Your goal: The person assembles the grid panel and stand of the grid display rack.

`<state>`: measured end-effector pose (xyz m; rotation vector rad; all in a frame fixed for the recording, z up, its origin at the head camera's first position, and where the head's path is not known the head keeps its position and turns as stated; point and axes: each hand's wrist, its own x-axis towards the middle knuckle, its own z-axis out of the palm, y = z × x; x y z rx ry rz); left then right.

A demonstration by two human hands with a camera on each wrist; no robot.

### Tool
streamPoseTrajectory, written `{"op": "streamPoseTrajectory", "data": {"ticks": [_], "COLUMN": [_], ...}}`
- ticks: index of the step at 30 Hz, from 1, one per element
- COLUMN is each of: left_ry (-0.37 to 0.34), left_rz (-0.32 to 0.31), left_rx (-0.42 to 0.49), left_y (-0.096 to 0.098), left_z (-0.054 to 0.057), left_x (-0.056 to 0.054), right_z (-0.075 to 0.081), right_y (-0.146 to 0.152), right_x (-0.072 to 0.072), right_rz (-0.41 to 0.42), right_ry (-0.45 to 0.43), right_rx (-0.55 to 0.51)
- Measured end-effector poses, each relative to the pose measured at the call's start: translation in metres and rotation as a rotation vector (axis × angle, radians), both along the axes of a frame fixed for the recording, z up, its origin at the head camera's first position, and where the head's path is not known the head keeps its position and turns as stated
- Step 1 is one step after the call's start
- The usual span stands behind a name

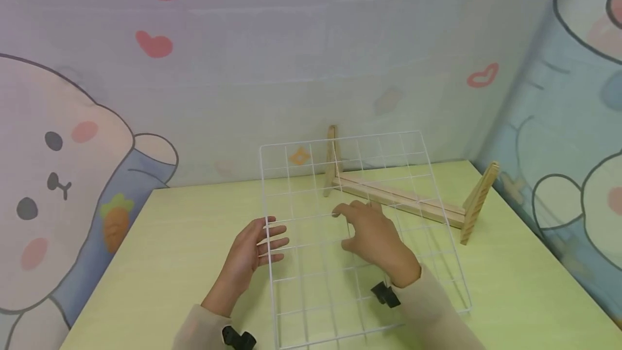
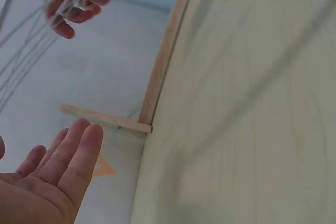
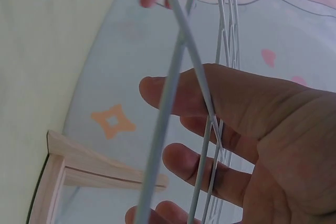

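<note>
A white wire grid panel (image 1: 273,281) stands tilted above the table, its bars crossing in squares. My right hand (image 1: 374,236) holds it near the middle; in the right wrist view, its thumb and bent fingers (image 3: 197,169) pass among the wires. At the grid's left edge, my left hand (image 1: 248,253) has its fingers extended behind the side wire. Those fingers (image 2: 79,166) look straight and hold nothing in the left wrist view; I cannot tell whether they touch the wire. Beyond the grid, a pale wooden stand (image 1: 403,200) has a long grooved bar between two upright end pieces.
The pale yellow-green tabletop (image 1: 184,247) runs back to a cartoon-printed cloth backdrop (image 1: 233,107). Printed cloth (image 1: 568,139) also borders the right side. The stand lies near the table's back right, partly seen through the grid.
</note>
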<state>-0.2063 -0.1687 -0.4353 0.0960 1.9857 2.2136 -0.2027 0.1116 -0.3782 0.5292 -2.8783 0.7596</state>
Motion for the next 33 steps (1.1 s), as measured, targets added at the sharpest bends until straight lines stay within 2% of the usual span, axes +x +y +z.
{"op": "streamPoseTrajectory", "data": {"ticks": [4,8,11,16,25,30,33], "left_ry": [0.043,0.091,0.125,0.192,0.222,0.275,0.276], "left_rz": [0.031,0.047,0.049,0.033,0.053,0.080,0.099], "left_rx": [-0.165,-0.235,-0.278,-0.366,-0.376,-0.395,-0.367], "left_y": [0.001,0.008,0.016,0.032,0.062,0.071,0.072], "left_z": [-0.009,-0.015,-0.014,-0.005,0.004,0.004,0.004], "left_x": [-0.014,-0.034,-0.049,-0.073,-0.115,-0.137,-0.147], "right_z": [0.002,0.005,0.008,0.014,0.018,0.021,0.020], "right_y": [0.006,0.010,0.013,0.018,0.024,0.029,0.030], "right_x": [0.001,0.003,0.004,0.005,0.006,0.008,0.008], "right_rz": [-0.012,-0.018,-0.024,-0.030,-0.022,-0.030,-0.031], "right_ry": [0.002,0.002,0.010,0.027,0.045,0.061,0.060], "right_rx": [-0.009,-0.022,-0.031,-0.046,-0.068,-0.084,-0.085]}}
